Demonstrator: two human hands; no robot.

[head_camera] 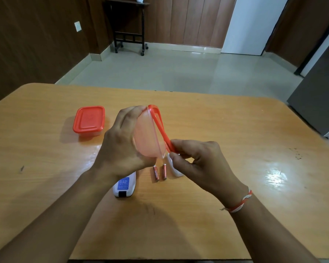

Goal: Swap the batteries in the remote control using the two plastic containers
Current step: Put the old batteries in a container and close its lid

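Note:
My left hand [120, 141] holds a clear plastic container [147, 137] tilted on its side above the table. Its orange lid [159, 124] is partly peeled away, and my right hand [196, 160] pinches the lid's lower edge. On the table below lie two orange batteries [160, 172] side by side. A white remote control [124, 186] with a blue label lies face down, partly under my left wrist. The white battery cover [174, 168] lies just right of the batteries. A second container with an orange lid [89, 120] stands shut at the left.
The wooden table [235, 130] has rounded far corners and a glossy top. A grey cabinet [319, 95] stands close to its right edge. Beyond the table are tiled floor and a dark rolling stand [128, 35].

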